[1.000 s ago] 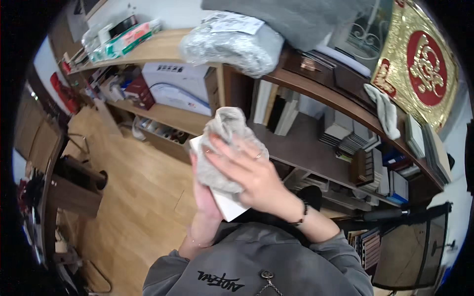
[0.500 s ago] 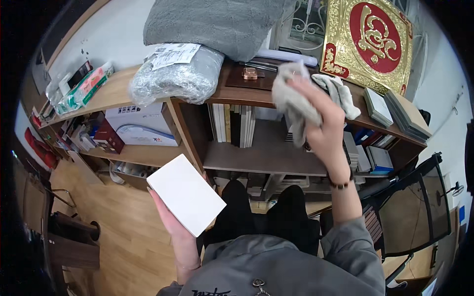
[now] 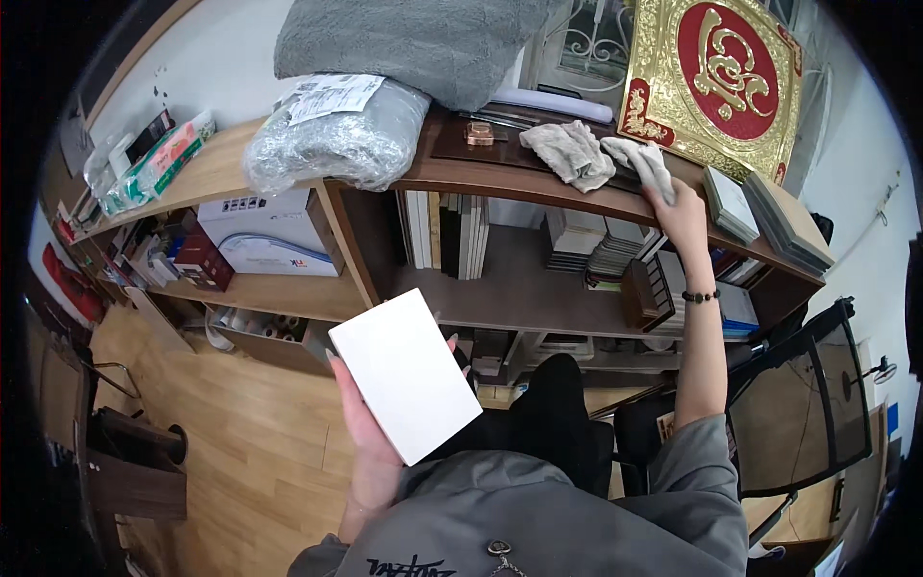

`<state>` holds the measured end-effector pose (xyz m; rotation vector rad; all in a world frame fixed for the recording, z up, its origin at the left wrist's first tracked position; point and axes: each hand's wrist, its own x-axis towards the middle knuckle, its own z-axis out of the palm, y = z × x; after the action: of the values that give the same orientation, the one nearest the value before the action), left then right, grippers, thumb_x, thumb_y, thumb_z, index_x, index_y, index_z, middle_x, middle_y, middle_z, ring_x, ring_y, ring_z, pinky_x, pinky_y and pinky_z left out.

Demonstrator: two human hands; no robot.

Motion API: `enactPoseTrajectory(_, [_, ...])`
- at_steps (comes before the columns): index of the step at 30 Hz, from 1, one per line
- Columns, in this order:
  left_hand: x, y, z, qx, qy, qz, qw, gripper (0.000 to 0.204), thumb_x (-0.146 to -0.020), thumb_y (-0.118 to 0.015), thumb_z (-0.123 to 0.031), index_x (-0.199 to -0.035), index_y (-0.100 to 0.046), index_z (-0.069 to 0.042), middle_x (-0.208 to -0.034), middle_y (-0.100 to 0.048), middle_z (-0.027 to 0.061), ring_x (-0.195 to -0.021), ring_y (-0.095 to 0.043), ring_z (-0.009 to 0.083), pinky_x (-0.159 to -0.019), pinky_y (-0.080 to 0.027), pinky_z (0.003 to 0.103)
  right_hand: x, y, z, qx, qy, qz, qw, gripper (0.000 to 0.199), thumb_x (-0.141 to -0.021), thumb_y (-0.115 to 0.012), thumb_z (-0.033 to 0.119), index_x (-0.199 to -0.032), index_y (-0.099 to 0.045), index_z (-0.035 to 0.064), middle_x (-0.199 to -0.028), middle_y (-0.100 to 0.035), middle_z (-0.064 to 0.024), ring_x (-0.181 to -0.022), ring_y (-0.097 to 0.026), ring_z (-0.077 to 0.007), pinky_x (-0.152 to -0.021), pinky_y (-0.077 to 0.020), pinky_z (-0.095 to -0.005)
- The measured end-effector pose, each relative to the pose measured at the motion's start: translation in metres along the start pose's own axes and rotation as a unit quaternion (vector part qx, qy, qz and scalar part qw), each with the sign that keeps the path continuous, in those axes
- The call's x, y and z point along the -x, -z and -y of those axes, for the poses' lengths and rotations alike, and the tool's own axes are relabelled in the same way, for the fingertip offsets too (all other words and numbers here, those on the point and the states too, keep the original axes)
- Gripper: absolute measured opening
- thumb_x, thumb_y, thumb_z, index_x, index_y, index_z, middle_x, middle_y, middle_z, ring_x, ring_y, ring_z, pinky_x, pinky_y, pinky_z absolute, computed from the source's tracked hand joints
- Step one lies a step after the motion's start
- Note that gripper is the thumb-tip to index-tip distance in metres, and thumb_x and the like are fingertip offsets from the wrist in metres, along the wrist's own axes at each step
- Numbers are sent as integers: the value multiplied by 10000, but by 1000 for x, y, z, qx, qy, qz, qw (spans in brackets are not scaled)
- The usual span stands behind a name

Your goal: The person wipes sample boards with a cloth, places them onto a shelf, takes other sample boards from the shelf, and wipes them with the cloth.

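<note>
My left hand holds a plain white rectangular box from below, tilted in front of my body. Its fingertips show at both long sides. On the dark top of the bookcase, a crumpled off-white cloth lies by itself. Just right of it is a second greyish-white cloth. My right hand reaches to that second cloth, fingers closed on its near end. Part of the grip is hidden behind the back of the hand.
A copper-coloured object sits left of the cloths, beside a plastic-wrapped parcel. Stacked boards and a red-and-gold panel stand at the right. Books fill part of the shelf below. A mesh chair stands right.
My right hand has laid the crumpled cloth on the bookcase top, let it go, and moved right onto the second cloth. The white box in my left hand has shifted right.
</note>
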<state>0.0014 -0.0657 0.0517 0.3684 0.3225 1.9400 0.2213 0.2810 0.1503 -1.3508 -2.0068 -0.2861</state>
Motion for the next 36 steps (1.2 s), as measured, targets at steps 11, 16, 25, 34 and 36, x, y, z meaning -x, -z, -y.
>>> enactPoseTrajectory(11, [-15, -2, 30, 48, 76, -26, 996, 799, -867, -216, -686, -1436, -208, -124, -1426, -306, 162, -1254, -376, 380, -984, -324, 602, 115, 91, 73, -513, 93, -125, 844, 248, -906, -512, 33, -1143, -520, -39, -1112, -569, -96, -1016, -542, -156, -893, -427, -262])
enactPoseTrajectory(16, [-11, -2, 45, 142, 58, 39, 987, 767, -881, -218, -666, -1417, -268, -120, -1404, -355, 138, -1252, -400, 315, -1018, -345, 482, 155, 69, 127, -494, 269, 75, 823, 416, -756, -468, -83, -1160, -527, -2, -1211, -522, -174, -1136, -504, -306, -961, -388, -377])
enactPoseTrajectory(25, [-16, 21, 32, -16, -24, -9, 1000, 629, -943, -221, -535, -1391, -311, -103, -1385, -387, 119, -1229, -433, 267, -1031, -353, 407, 222, 31, 166, -405, 413, 130, 805, 714, -634, -783, 316, -1254, -518, 81, -1354, -345, -233, -1259, -323, -440, -1023, -303, -497])
enactPoseTrajectory(34, [-13, 2, 38, -71, -53, -107, 990, 569, -967, -204, -459, -1393, -303, -95, -1368, -405, 115, -1238, -425, 258, -1033, -351, 383, 198, 34, 193, -497, 247, 129, 822, 498, -710, -730, 225, -1171, -595, 92, -1314, -435, -191, -1270, -355, -409, -1028, -330, -468])
enactPoseTrajectory(36, [-12, -2, 38, -110, -62, -93, 988, 605, -963, -158, -474, -1406, -268, -77, -1397, -368, 119, -1261, -397, 274, -1042, -335, 419, 187, 24, 195, -481, 261, 107, 830, 483, -700, -726, 191, -1160, -605, 106, -1304, -455, -175, -1260, -372, -398, -1020, -347, -462])
